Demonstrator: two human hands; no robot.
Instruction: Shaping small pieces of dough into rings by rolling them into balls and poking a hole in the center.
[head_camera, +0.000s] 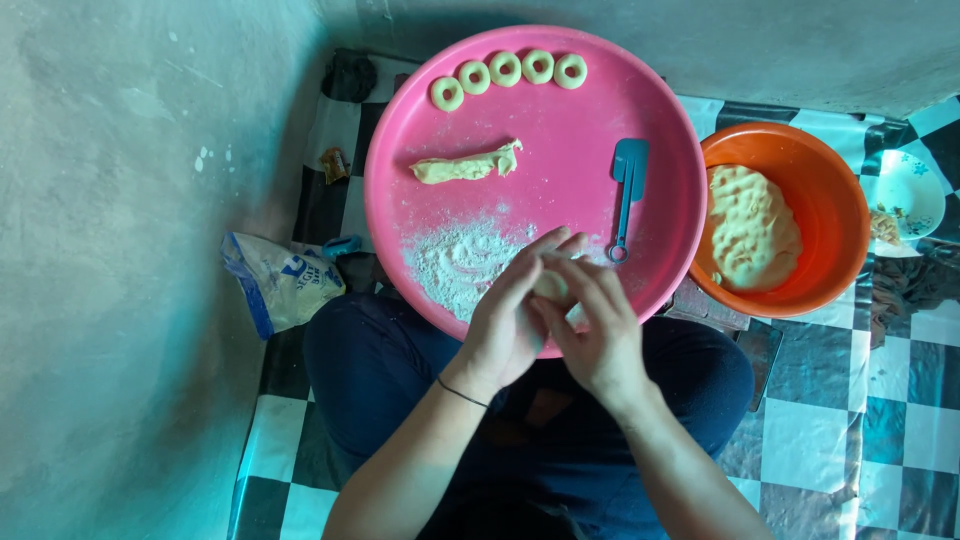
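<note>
Left hand (505, 320) and right hand (597, 330) cup together, grip closed on a small dough piece (549, 285) over the pink tray (660, 120) edge. Five dough rings (505, 68) formed, top of tray. Dough strip (466, 166) and orange bowl's dough mass (750, 228) remain unshaped. Blue-white bag (282, 282) lies left, on floor.

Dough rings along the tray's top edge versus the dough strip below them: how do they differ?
The dough rings are five small round loops with holes, set in a curved row; the dough strip is one long, uneven, unshaped piece. The rings lie near the rim of the pink tray; the strip lies nearer its middle. Both are pale dough.
</note>
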